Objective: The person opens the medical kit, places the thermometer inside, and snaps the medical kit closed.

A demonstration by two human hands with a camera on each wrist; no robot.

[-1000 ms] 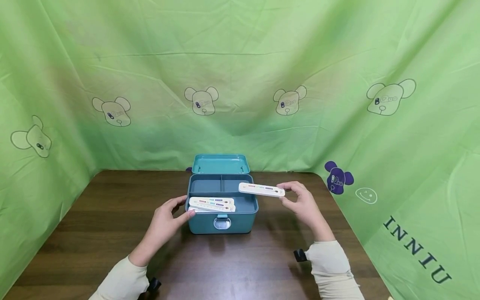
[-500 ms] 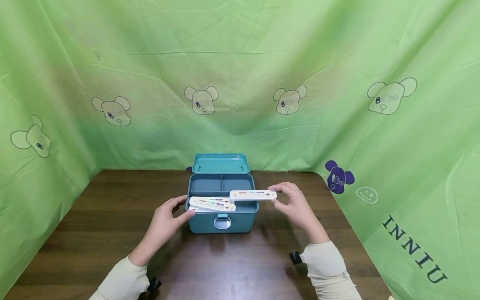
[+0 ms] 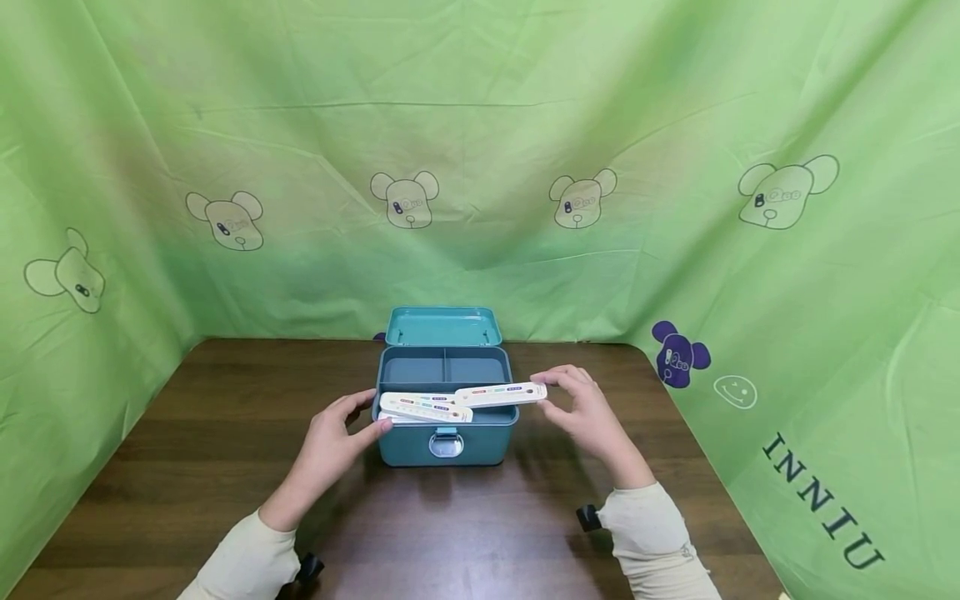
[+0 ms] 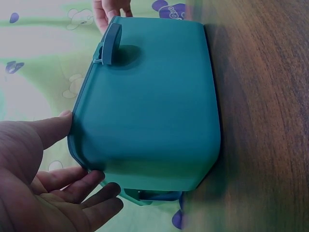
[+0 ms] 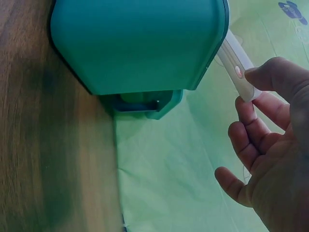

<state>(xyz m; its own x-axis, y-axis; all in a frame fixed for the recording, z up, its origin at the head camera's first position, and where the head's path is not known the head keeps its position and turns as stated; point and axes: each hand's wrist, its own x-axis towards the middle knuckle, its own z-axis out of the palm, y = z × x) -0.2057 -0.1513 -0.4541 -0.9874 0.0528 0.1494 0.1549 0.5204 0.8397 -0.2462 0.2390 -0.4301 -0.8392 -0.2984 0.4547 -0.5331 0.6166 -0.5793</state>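
Note:
A teal storage box with its lid raised stands on the table. Several slim white cases with small coloured print lie overlapping in its front compartment, at the left. My right hand pinches one end of another slim white case, thumb below and fingers above. This case slants over the box's right rim, its left end beside or on the others; contact is unclear. My left hand holds the box's front left corner, thumb at the front rim and fingers at the side, also seen in the left wrist view.
Two shallow compartments lie at the back of the box. A metal latch hangs on its front. Dark wood-grain table surrounds it, and a green printed curtain rises behind and at both sides.
My right hand has moved left and slightly down, bringing the slim white case from the box's right side further over the front compartment. The left hand stays at the corner.

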